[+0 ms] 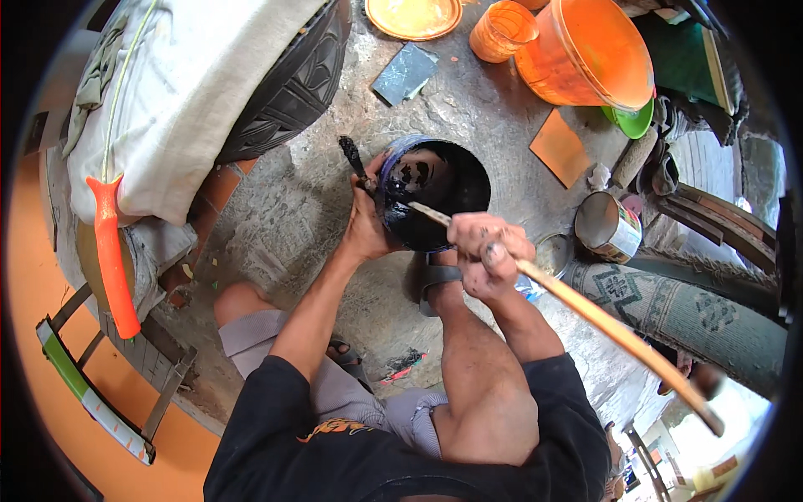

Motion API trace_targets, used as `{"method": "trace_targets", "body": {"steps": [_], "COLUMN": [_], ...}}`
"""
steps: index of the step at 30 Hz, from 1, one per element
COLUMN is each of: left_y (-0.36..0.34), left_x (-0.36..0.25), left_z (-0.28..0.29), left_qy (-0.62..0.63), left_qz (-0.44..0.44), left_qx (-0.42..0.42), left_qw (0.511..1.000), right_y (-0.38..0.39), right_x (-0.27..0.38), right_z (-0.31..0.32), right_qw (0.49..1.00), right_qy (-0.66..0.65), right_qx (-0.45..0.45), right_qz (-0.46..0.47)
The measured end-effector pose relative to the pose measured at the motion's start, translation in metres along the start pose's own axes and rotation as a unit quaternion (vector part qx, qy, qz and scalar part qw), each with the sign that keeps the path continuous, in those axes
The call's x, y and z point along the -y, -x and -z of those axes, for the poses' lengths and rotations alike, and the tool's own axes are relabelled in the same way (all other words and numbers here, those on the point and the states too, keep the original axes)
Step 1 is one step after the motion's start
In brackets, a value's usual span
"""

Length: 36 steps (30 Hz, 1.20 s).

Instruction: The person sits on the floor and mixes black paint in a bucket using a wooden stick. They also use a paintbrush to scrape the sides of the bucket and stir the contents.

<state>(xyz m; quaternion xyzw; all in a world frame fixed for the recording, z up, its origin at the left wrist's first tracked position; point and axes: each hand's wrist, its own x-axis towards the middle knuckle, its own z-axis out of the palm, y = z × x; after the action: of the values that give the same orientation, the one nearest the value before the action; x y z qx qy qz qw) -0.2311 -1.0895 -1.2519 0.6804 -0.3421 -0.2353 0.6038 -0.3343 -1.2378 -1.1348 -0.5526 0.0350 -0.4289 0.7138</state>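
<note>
A dark round bucket (468,171) with a bluish rim is tilted in front of me, its inside coated with black, wet-looking paint. My left hand (370,222) is closed around the bucket's left side. Between that hand and the rim a short tool (351,155) with a black-caked end sticks up; whether the fingers grip it too, I cannot tell. My right hand (489,251), smeared with dark stains, is wrapped around a long wooden stick (602,318). The stick's tip reaches into the bucket's mouth, and its other end points down to the right.
An orange bucket (581,54), a small orange cup (503,32) and an orange lid (414,17) stand at the far side. An open tin (606,226) and a rolled patterned rug (677,314) lie right. At left, an orange-red curved piece (113,259) hangs on a cord.
</note>
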Motion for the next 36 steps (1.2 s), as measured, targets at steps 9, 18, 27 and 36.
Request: {"method": "trace_targets", "body": {"steps": [9,18,27,36], "left_y": [-0.007,-0.005,-0.004,-0.008], "left_x": [-0.011,-0.012,-0.021,-0.023], "left_z": [-0.002,-0.006,0.000,-0.003], "left_qy": [0.031,0.067,0.008,0.047], "left_qz": [0.005,0.040,0.037,0.060], "left_qx": [0.005,0.011,0.007,0.015], "left_qw": [1.000,0.997,0.999,0.997], "right_y": [-0.021,0.001,-0.016,0.004], "right_x": [0.007,-0.014,0.034,0.026], "right_z": [0.037,-0.006,0.032,0.012], "right_qw": [0.997,0.995,0.996,0.997], "right_qy": [0.035,-0.056,0.080,0.029], "right_qx": [-0.040,-0.022,0.039,0.061], "right_qz": [0.062,0.082,0.023,0.047]}}
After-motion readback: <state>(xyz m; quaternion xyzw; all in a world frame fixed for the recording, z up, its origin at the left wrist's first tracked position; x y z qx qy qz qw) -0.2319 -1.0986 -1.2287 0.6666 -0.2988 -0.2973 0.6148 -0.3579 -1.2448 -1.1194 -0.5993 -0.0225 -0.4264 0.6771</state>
